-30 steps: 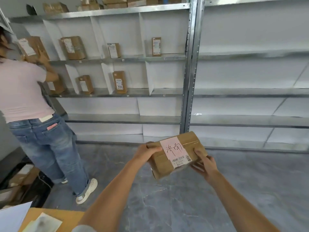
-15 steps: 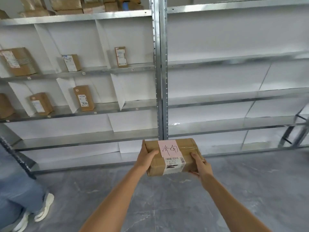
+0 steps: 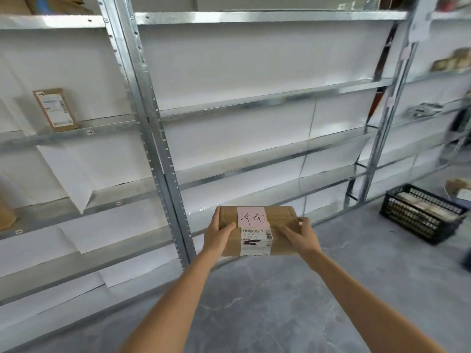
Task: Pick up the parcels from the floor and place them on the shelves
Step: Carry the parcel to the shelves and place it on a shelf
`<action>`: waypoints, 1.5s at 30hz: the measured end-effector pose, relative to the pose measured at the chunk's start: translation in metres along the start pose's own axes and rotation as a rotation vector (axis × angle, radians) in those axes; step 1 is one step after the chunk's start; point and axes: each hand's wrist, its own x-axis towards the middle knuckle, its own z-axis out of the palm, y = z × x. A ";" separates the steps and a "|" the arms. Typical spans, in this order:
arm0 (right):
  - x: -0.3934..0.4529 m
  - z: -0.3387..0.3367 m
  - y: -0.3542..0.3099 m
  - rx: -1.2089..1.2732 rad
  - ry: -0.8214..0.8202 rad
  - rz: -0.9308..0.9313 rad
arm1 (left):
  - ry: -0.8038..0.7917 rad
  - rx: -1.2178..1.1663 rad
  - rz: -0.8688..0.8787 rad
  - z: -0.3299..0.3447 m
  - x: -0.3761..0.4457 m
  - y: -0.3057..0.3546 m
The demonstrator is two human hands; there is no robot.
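Observation:
I hold a brown cardboard parcel (image 3: 277, 220) level in front of me, at about the height of the lower shelves. It carries a pink label with handwriting and a white barcode label. My left hand (image 3: 218, 234) grips its left end and my right hand (image 3: 299, 236) grips its right end. Behind it stands a metal shelving unit (image 3: 254, 103) with white backing and bare boards in the bay ahead.
A steel upright (image 3: 153, 138) divides the bays. One small parcel (image 3: 54, 109) stands on the left bay's shelf. A black plastic crate (image 3: 397, 215) with parcels sits on the grey floor at the right, beside another shelving unit (image 3: 433, 72) holding items.
My view has swung right along the shelving. The other person and most left-bay parcels have left the frame, the crate has appeared. The parcel stays held in both hands and now sits level.

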 end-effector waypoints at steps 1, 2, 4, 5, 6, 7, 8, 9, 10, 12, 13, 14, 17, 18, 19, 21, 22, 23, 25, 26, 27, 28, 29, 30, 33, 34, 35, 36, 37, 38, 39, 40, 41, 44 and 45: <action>0.011 -0.009 0.001 -0.006 0.020 -0.008 | -0.016 0.013 0.004 0.012 0.013 0.002; 0.021 -0.018 0.003 -0.013 0.039 -0.018 | -0.037 0.029 0.005 0.023 0.027 0.004; 0.042 -0.033 0.007 -0.032 0.075 -0.038 | -0.088 0.060 0.009 0.044 0.055 0.005; 0.054 -0.040 0.010 -0.042 0.093 -0.044 | -0.116 0.074 0.009 0.056 0.069 0.006; 0.067 -0.047 0.013 -0.052 0.108 -0.044 | -0.146 0.088 0.011 0.068 0.085 0.007; 0.081 -0.054 0.017 -0.059 0.124 -0.042 | -0.178 0.105 0.011 0.080 0.101 0.009; 0.095 -0.061 0.020 -0.067 0.140 -0.037 | -0.210 0.121 0.015 0.093 0.117 0.012; 0.111 -0.067 0.023 -0.070 0.162 -0.035 | -0.241 0.127 0.021 0.106 0.134 0.015; 0.127 -0.073 0.024 -0.073 0.187 -0.027 | -0.269 0.130 0.036 0.119 0.152 0.017; 0.157 -0.086 0.023 -0.078 0.229 -0.001 | -0.323 0.139 0.069 0.144 0.188 0.026; 0.174 -0.092 0.022 -0.080 0.257 0.012 | -0.355 0.144 0.075 0.156 0.208 0.031; 0.192 -0.099 0.021 -0.082 0.291 0.032 | -0.396 0.157 0.078 0.170 0.231 0.036; 0.234 -0.120 0.013 -0.086 0.372 0.064 | -0.505 0.182 0.094 0.206 0.282 0.055; 0.247 -0.127 0.012 -0.084 0.400 0.071 | -0.534 0.187 0.113 0.218 0.297 0.062; 0.259 -0.134 0.011 -0.076 0.431 0.077 | -0.562 0.195 0.131 0.230 0.312 0.069; 0.279 -0.150 0.013 -0.086 0.492 0.106 | -0.617 0.215 0.149 0.259 0.337 0.078; 0.287 -0.159 0.014 -0.104 0.515 0.129 | -0.642 0.229 0.142 0.272 0.347 0.080; 0.294 -0.167 0.016 -0.117 0.535 0.151 | -0.667 0.252 0.137 0.286 0.356 0.082; 0.307 -0.186 0.019 -0.121 0.566 0.179 | -0.706 0.289 0.149 0.313 0.370 0.086; 0.315 -0.197 0.022 -0.121 0.580 0.186 | -0.719 0.299 0.149 0.327 0.376 0.089; 0.322 -0.207 0.024 -0.123 0.596 0.186 | -0.732 0.304 0.151 0.341 0.382 0.092; 0.330 -0.218 0.027 -0.126 0.611 0.189 | -0.745 0.302 0.153 0.357 0.388 0.096; 0.339 -0.229 0.030 -0.124 0.623 0.191 | -0.758 0.296 0.155 0.372 0.393 0.099; 0.348 -0.241 0.034 -0.120 0.633 0.196 | -0.769 0.293 0.153 0.388 0.398 0.101; 0.381 -0.280 0.050 -0.098 0.658 0.214 | -0.788 0.279 0.161 0.442 0.417 0.110; 0.394 -0.295 0.055 -0.088 0.664 0.219 | -0.781 0.277 0.162 0.461 0.424 0.114; 0.407 -0.310 0.059 -0.085 0.671 0.217 | -0.776 0.278 0.161 0.482 0.432 0.119; 0.420 -0.327 0.063 -0.086 0.677 0.217 | -0.771 0.286 0.156 0.503 0.439 0.124; 0.434 -0.344 0.066 -0.088 0.682 0.212 | -0.772 0.296 0.151 0.523 0.446 0.131; 0.447 -0.361 0.068 -0.089 0.684 0.211 | -0.779 0.299 0.143 0.543 0.452 0.138; 0.460 -0.378 0.070 -0.088 0.683 0.215 | -0.785 0.304 0.137 0.563 0.459 0.144; 0.471 -0.394 0.070 -0.091 0.682 0.221 | -0.787 0.309 0.133 0.583 0.465 0.151; 0.483 -0.412 0.071 -0.090 0.684 0.227 | -0.787 0.312 0.136 0.602 0.471 0.160; 0.516 -0.464 0.071 -0.077 0.712 0.217 | -0.776 0.312 0.175 0.662 0.487 0.188; 0.528 -0.481 0.070 -0.072 0.727 0.208 | -0.774 0.310 0.193 0.682 0.492 0.198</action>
